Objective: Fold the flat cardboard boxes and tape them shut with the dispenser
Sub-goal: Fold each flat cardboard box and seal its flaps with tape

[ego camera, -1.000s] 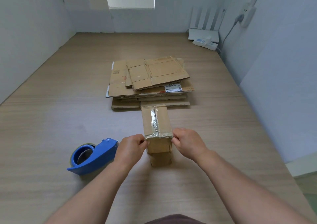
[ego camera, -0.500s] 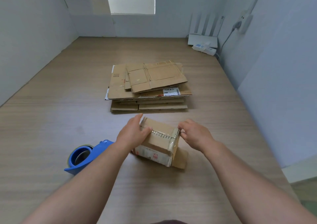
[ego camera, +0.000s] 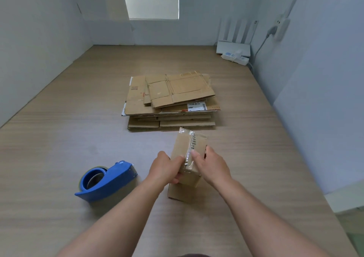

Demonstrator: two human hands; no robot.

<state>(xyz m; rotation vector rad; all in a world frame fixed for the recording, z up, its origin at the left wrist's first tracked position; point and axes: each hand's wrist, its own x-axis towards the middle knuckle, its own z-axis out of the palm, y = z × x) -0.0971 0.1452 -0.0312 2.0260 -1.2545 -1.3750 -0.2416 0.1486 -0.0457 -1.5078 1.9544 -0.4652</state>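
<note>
A small folded cardboard box (ego camera: 182, 145) stands tilted on the wooden table, a strip of clear tape running along its top seam. My left hand (ego camera: 164, 170) grips its near left side. My right hand (ego camera: 211, 166) presses on its near right side, thumb on the tape. A loose flap of the box lies flat on the table below my hands. The blue tape dispenser (ego camera: 107, 181) rests on the table to the left, apart from both hands. A stack of flat cardboard boxes (ego camera: 171, 101) lies behind the small box.
The wooden table (ego camera: 59, 138) is walled in by grey panels on the left, back and right. A white router and a power strip (ego camera: 234, 55) sit in the far right corner, with a cable going up the wall.
The box was turned over onto its side, then stood up again with the taped seam running away from me. Both hands shifted to its near end.
</note>
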